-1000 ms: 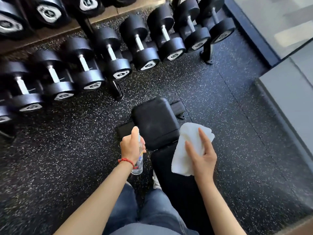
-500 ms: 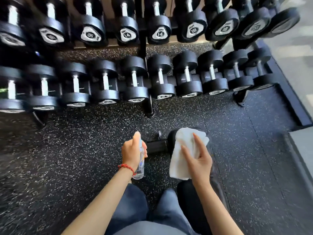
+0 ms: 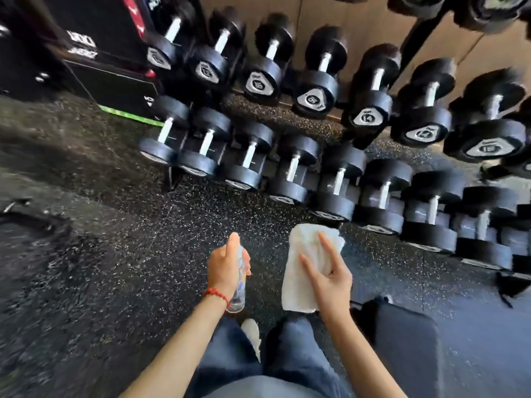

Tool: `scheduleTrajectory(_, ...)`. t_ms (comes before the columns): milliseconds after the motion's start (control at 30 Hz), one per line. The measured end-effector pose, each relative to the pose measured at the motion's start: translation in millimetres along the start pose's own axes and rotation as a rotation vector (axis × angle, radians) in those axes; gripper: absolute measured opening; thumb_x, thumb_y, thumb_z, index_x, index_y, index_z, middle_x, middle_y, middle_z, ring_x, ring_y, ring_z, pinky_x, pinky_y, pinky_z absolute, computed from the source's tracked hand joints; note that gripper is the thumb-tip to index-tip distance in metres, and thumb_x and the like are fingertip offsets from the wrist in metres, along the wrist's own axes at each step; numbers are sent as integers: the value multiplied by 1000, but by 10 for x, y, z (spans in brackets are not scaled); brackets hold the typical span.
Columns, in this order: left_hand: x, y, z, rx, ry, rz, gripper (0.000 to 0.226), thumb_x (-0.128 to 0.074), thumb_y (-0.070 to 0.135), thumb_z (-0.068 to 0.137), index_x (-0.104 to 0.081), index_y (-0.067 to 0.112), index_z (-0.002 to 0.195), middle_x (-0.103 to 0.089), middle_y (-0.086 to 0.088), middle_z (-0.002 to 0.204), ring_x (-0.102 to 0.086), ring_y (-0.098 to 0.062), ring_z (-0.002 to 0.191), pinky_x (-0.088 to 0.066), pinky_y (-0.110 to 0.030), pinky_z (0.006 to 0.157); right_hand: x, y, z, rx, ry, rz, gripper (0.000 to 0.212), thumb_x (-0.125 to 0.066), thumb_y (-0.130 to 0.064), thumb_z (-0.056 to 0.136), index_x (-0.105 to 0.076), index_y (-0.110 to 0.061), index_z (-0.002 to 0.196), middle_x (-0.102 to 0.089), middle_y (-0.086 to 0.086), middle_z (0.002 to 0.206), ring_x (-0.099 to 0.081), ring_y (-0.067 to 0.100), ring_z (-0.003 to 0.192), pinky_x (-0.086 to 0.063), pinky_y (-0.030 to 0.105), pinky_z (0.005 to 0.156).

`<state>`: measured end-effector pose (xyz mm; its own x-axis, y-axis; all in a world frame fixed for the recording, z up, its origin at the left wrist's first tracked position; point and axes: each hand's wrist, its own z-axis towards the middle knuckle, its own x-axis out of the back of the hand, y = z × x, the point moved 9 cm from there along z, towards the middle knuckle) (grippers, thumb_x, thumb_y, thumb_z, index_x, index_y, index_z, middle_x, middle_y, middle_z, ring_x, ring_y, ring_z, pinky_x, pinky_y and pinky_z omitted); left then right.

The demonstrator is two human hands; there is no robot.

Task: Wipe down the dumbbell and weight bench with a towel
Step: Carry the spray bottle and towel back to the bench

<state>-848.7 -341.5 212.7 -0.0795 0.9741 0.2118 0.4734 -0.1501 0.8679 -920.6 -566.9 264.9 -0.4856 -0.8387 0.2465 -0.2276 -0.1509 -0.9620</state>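
My left hand [image 3: 225, 268] grips a small clear spray bottle [image 3: 239, 294] upright, index finger on its top. A folded white towel [image 3: 298, 271] hangs from my right hand [image 3: 330, 277], which holds it with fingers spread over the cloth. Both hands hover above the speckled rubber floor. Several black dumbbells with steel handles lie on a two-tier rack ahead; the nearest lower-row dumbbell [image 3: 336, 182] is just beyond the towel. A dark padded edge of the weight bench [image 3: 402, 334] shows at lower right, beside my right leg.
The upper rack tier [image 3: 313, 79] carries bigger dumbbells with labelled ends. A black plyo box with a green edge [image 3: 115, 87] stands at the back left. A dark mat [image 3: 31, 234] lies on the floor at far left. My jeans and a light shoe [image 3: 253, 334] are below.
The view has swung up and left, away from the bench toward the dumbbell rack. Both hands keep the same hold on the bottle and towel.
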Motion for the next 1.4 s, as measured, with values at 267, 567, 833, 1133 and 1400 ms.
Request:
scheduleTrajectory(267, 1008, 85, 425, 54, 281, -131, 75, -36, 67, 67, -60, -2, 53, -53, -13, 48, -48, -19, 44, -38, -26, 47, -1339, -340, 416, 30, -344, -95, 48, -75, -28, 75, -58, -39, 118, -62, -7, 116, -58, -1, 97, -48, 28, 89)
scheduleTrajectory(567, 1944, 321, 1166, 70, 586, -182, 59, -42, 45, 94, -49, 15, 45, -52, 4, 40, -46, -11, 38, -37, -29, 50, -2890, -855, 953, 134, -696, -111, 46, -73, -42, 72, -52, -59, 110, -60, -35, 102, -54, -17, 95, -43, 10, 78)
scheduleTrajectory(833, 2456, 544, 1777, 130, 730, -340, 67, -34, 67, 73, -64, 10, 53, -64, -15, 51, -58, -23, 47, -48, -37, 58, -3982, -1321, 1411, 190, -911, -103, 51, -72, -38, 73, -53, -42, 121, -56, -31, 112, -50, -19, 103, -37, 0, 80)
scheduleTrajectory(1133, 3247, 602, 2417, 193, 813, -441, 63, -37, 66, 69, -62, 14, 46, -64, -9, 49, -58, -19, 41, -42, -31, 52, -5145, -1518, 1517, 184, -959, -144, 51, -75, -25, 77, -56, -34, 123, -61, -12, 120, -54, -5, 108, -46, 32, 97)
scheduleTrajectory(1400, 4463, 886, 3361, 64, 784, -425, 60, -36, 60, 81, -58, 21, 42, -58, -1, 44, -60, -25, 50, -53, -46, 70, -6637, -1900, 1525, 191, -918, -143, 48, -76, -21, 76, -59, -32, 119, -61, -20, 110, -54, -9, 101, -46, 30, 95)
